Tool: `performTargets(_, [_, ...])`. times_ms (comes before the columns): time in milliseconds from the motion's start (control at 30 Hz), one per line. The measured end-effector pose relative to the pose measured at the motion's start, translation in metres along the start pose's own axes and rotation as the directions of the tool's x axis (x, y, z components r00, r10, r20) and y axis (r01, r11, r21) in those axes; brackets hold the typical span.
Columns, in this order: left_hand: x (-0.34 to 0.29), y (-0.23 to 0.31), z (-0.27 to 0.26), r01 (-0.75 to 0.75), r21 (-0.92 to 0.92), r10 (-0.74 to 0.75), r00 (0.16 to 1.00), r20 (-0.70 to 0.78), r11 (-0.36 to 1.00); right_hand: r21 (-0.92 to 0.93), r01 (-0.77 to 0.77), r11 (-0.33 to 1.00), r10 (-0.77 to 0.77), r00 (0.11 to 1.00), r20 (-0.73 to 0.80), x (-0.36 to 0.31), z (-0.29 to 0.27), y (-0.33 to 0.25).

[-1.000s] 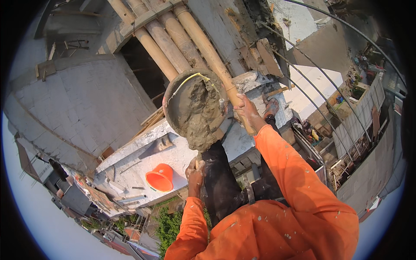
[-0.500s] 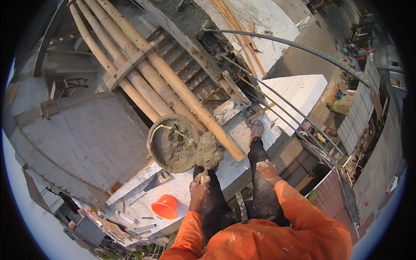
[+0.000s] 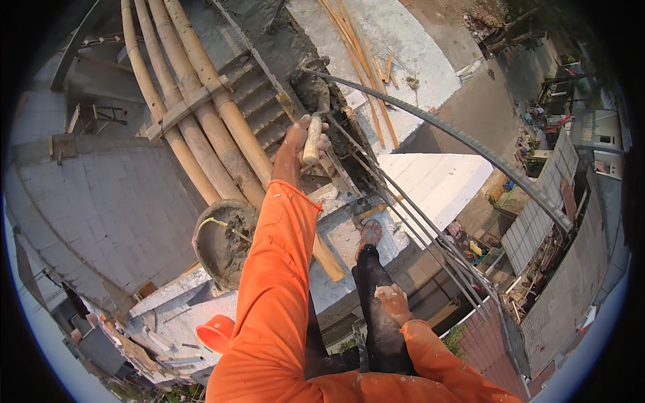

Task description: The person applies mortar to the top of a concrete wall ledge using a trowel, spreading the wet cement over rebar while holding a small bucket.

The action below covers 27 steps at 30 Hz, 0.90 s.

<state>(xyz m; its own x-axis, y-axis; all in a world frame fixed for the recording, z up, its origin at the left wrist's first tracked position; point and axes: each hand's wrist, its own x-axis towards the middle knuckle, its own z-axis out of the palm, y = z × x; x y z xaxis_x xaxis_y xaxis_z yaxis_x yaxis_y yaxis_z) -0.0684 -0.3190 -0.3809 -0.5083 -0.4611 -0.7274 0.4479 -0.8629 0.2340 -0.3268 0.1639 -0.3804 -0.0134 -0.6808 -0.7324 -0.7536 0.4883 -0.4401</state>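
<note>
My left hand (image 3: 295,148) is stretched far forward and wrapped round the pale handle of a trowel (image 3: 312,141). The trowel's blade is hard to make out against the grey wet mortar (image 3: 306,84) along the raised concrete edge. A round tub (image 3: 196,250) of mortar, with a yellowish handle, stands left of my forearm, which partly covers it. My right hand (image 3: 394,302) rests on my right leg near the knee, its fingers curled with nothing visible in them.
Long bamboo poles (image 3: 201,101), tied to a wooden crosspiece (image 3: 185,111), slope over concrete steps (image 3: 245,94). Bent steel bars (image 3: 443,111) cross at the right, above lower roofs and ground. An orange bucket (image 3: 215,334) lies tilted by my left sleeve. My right foot (image 3: 369,235) stands on the ledge.
My left hand has swung forward from beside the tub to the concrete edge, taking the trowel along. The mortar heap on its blade no longer shows. My right hand stays on the leg.
</note>
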Motion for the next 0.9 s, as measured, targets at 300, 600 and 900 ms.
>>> performTargets(300, [-0.075, -0.074, 0.017, 0.005, 0.372, 0.085, 0.971, -0.224, 0.928, -0.234, 0.047, 0.971, -0.031, 0.997, 0.074, 0.003, -0.006, -0.018])
performTargets(600, [0.017, 0.010, -0.002, 0.161, 0.847, 0.564, 0.805, 0.185, -0.507, -0.164, -0.023, 0.986, 0.027, 0.999, 0.025, 0.006, -0.004, -0.024])
performTargets(900, [-0.201, -0.095, -0.006, -0.006, 0.993, 0.750, 0.656, -0.084, 0.117, -0.230, 0.002, 0.973, 0.006, 0.999, 0.032, 0.021, 0.000, -0.028])
